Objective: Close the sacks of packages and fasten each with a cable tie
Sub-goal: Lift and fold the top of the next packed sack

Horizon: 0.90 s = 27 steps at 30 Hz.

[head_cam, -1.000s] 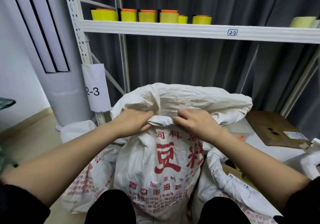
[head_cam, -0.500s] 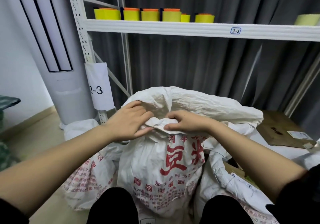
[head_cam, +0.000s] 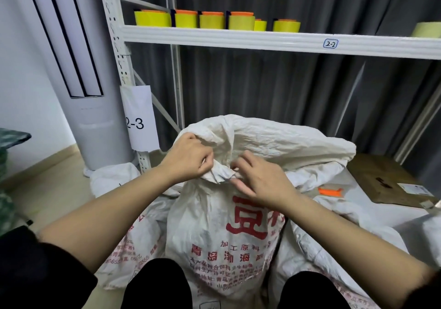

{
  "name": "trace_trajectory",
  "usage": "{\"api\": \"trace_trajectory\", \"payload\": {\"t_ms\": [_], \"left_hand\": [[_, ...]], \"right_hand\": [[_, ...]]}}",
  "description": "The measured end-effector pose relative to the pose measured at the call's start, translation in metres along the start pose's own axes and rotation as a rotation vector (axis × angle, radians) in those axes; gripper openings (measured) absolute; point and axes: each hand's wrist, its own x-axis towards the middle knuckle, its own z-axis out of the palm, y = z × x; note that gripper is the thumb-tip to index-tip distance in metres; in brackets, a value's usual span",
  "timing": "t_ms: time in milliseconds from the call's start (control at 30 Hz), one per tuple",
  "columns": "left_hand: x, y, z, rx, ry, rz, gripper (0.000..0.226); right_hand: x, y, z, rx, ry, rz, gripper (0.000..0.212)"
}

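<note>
— Between our knees stands the sack [head_cam: 229, 225], upright, its red print facing us. Where do we have hold of it?

— At the mouth. Our left hand [head_cam: 188, 163] has its fingers curled tight round a bunch of the near rim, and our right hand [head_cam: 260, 182] pinches the same gathered cloth just beside it, fingers half bent. We hold the two close together, we judge, so the loose woven top draws into one neck narrow enough for a tie

— And the far side of the mouth?

— It billows up behind our hands, not yet gathered in, so the closing is only begun

— Any cable tie?

— None in either hand. An orange strip [head_cam: 330, 191] lies to the right on another sack [head_cam: 358, 213]; we cannot tell what it is
</note>
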Motion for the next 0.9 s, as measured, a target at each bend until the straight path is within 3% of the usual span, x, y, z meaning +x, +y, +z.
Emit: {"api": "trace_trajectory", "payload": {"t_ms": [100,200,267,367,433,533,600,667,700,767,833,900], "left_hand": [[-0.001,0.002,0.000,0.099,0.112,0.099,0.029],[0.004,0.008,0.000,0.135,0.187,0.087,0.038],[0.001,0.006,-0.003,0.123,0.139,0.107,0.034],[-0.005,-0.005,-0.008,0.074,-0.037,0.166,0.034],[-0.005,-0.007,-0.010,0.001,-0.122,0.125,0.035],[-0.006,0.000,-0.014,-0.232,-0.039,-0.030,0.027],[-0.015,0.016,-0.014,-0.358,0.214,-0.187,0.017],[-0.033,0.044,-0.011,-0.456,0.435,-0.514,0.012],[-0.040,0.059,-0.011,-0.556,0.456,-0.714,0.015],[-0.046,0.080,-0.010,-0.899,0.300,-1.029,0.026],[-0.046,0.083,-0.009,-1.144,0.186,-1.142,0.037],[-0.044,0.077,-0.007,-1.245,0.194,-1.153,0.048]], "right_hand": [[0.023,-0.011,-0.022,0.382,-0.331,0.343,0.045],[0.040,-0.013,-0.025,0.506,-0.605,0.324,0.031],[0.041,-0.016,-0.021,0.570,-0.620,0.287,0.016],[0.036,-0.020,-0.011,0.342,-0.474,0.163,0.012],[0.029,-0.022,-0.001,0.099,-0.292,0.108,0.017],[0.013,-0.022,0.012,-0.137,-0.001,-0.011,0.022],[0.006,-0.021,0.019,-0.188,0.131,-0.043,0.034],[0.003,-0.021,0.027,-0.228,0.205,-0.056,0.039],[0.002,-0.023,0.029,-0.242,0.229,-0.061,0.039],[0.002,-0.024,0.036,-0.263,0.271,-0.072,0.035],[0.002,-0.026,0.041,-0.283,0.297,-0.087,0.030],[0.002,-0.028,0.045,-0.297,0.319,-0.102,0.034]]}}
